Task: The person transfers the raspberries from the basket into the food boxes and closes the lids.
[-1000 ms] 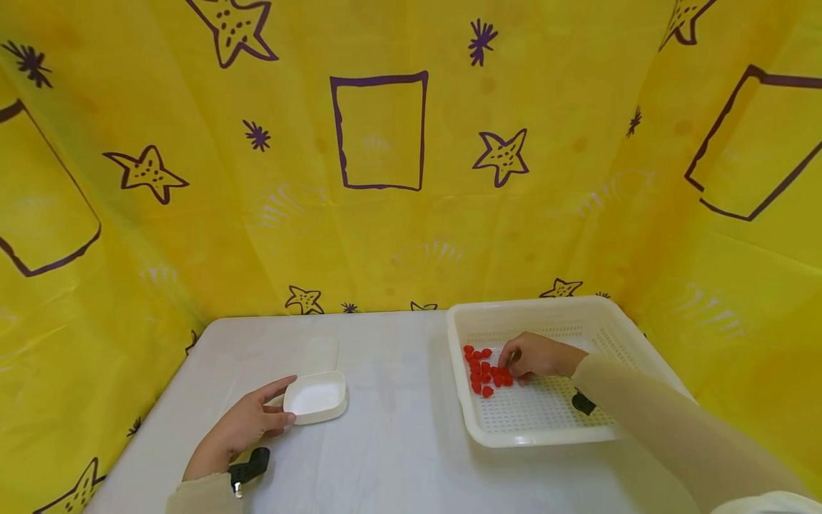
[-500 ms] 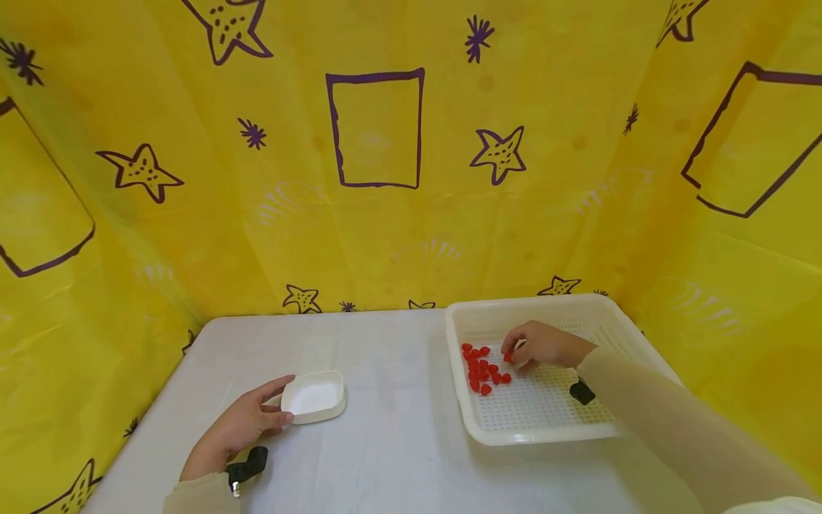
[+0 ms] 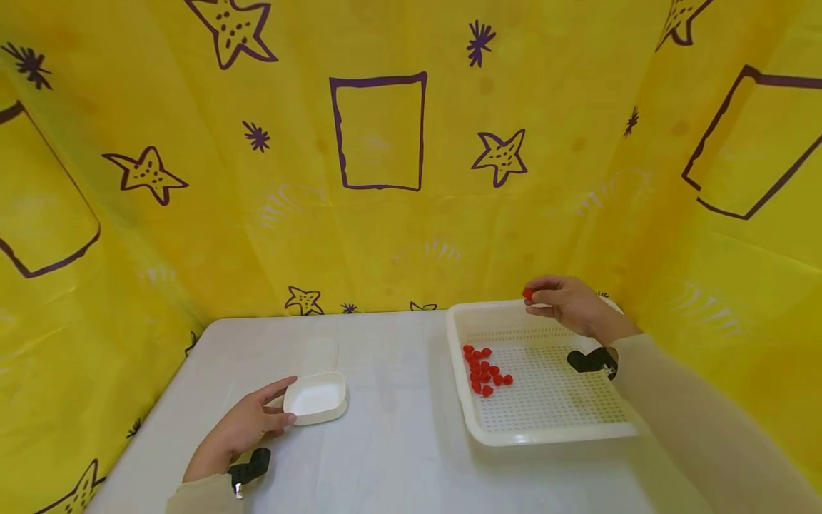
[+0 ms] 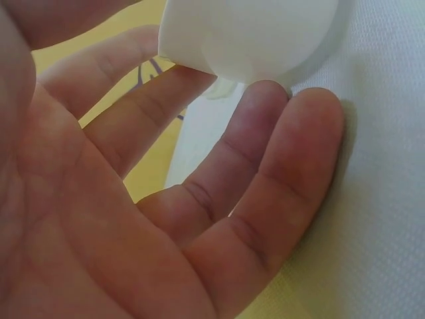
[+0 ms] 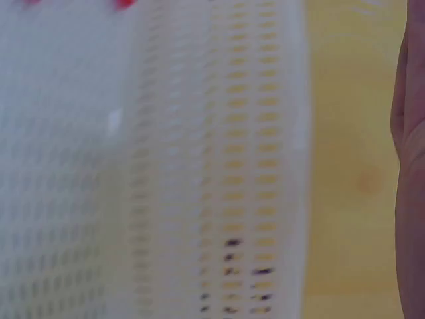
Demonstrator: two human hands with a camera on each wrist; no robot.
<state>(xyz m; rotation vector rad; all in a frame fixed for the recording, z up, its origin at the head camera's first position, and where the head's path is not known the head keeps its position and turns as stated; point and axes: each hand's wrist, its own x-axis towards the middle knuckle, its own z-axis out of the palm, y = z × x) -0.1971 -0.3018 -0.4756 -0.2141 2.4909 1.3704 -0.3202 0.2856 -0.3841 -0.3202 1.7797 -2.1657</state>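
- Head: the right hand (image 3: 568,303) has lifted from the pile (image 3: 486,378) to the basket's (image 3: 552,435) far rim, so one red piece (image 3: 528,293) seems picked out (the dish (image 3: 315,396) holds none). Thumb and fingertips pinch it; the left hand (image 3: 247,422), fingers loosely curved, grips the dish — thumb near, forefinger far.
- Left wrist: two fingers bend beside the dish, close to the bench (image 4: 392,166).
- Right wrist: only the hand's edge shows — its grip cannot be told here.

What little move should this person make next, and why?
Perhaps carry the red piece to the small white container: the right hand pinches it clear of the perforated basket, while the left hand holds the open container, whose inside looks bare.
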